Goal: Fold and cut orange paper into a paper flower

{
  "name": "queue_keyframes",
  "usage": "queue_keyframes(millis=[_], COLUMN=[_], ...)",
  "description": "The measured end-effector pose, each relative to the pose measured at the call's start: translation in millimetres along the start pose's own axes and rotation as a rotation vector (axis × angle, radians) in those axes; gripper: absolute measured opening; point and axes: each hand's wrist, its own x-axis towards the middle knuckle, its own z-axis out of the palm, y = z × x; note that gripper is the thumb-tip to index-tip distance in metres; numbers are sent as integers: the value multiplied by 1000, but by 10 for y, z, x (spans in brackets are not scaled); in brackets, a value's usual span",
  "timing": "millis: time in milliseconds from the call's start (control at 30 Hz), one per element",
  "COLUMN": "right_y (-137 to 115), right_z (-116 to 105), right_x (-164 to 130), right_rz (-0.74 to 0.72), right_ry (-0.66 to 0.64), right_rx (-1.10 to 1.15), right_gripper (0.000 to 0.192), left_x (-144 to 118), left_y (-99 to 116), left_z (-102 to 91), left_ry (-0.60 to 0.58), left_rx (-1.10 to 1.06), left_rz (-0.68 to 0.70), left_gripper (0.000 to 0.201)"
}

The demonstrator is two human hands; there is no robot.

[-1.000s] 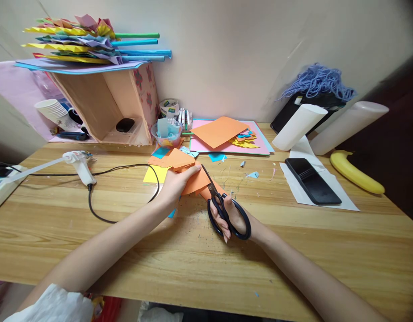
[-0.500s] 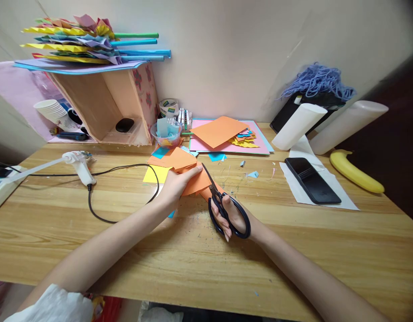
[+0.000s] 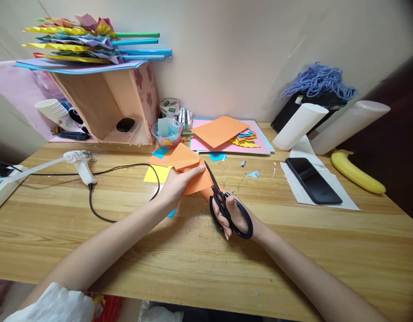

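The left hand (image 3: 175, 187) pinches a folded orange paper (image 3: 196, 181) between its fingers, low over the wooden surface (image 3: 193, 259). The right hand (image 3: 233, 215) has its fingers curled through the handles of black scissors (image 3: 223, 203), blades against the paper's right edge.

Pale plain wall (image 3: 226, 53), light wooden table (image 3: 193, 268), soft light

Near edge of surface (image 3: 200, 264) bare wood, open to passage; glue gun (image 3: 79, 166) and its looped cord (image 3: 126, 190) block the left. Paper stack (image 3: 226, 134) crowds the back; phone (image 3: 313, 180), white rolls (image 3: 298, 126), banana (image 3: 357, 178) occupy the right.
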Motion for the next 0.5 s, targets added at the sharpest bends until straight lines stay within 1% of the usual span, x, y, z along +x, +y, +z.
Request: queue_keyframes(millis=[300,433,500], right_y=[1,-32,-33], right_z=[-2,-4,-7], right_x=[-10,-4,-11], right_rz=[-6,-4,-10], right_ry=[41,53,35], right_rx=[-39,-57,-43], right_gripper=[64,64,64], left_x=[-9,1,17], left_y=[32,15,-8], left_z=[2,-6,-20], left_ry=[15,22,21], left_rx=[-14,3,1], left_rz=[-16,-13,6], left_gripper=[49,47,44])
